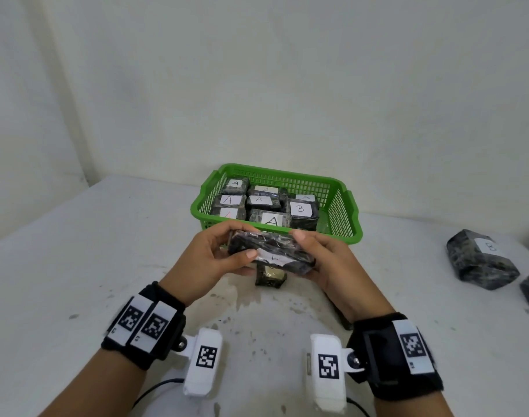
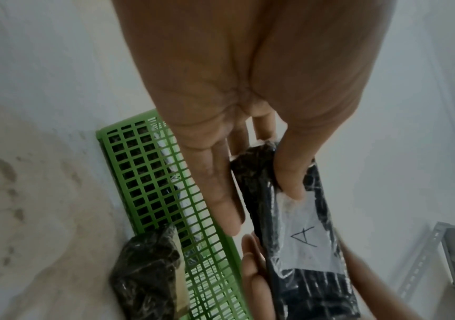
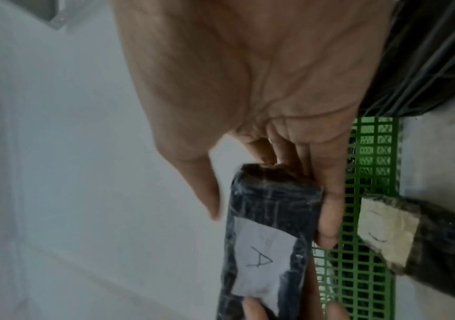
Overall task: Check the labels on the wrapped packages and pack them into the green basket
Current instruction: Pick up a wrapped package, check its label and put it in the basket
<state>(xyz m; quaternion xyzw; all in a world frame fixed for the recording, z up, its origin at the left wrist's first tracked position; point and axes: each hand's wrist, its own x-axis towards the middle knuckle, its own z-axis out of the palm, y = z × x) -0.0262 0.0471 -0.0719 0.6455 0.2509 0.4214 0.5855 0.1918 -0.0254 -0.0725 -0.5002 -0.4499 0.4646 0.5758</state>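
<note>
Head view bright, evenly lit, soft shadows, bowed at edges; both wrist views dimmer, grainy, motion-blurred, palms close-up out of focus.

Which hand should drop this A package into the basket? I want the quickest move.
Probably the right hand. Both hands hold the package, but the bare floor of the green basket shows at its right end, on that hand's side. The left hand faces filled rows.

White counter (image 1: 76, 266), stained and speckled with dark marks near its front. Plain white wall (image 1: 257, 70) behind. Grey perforated metal shelf frame (image 2: 423, 257) at the right edge of the left wrist view.
</note>
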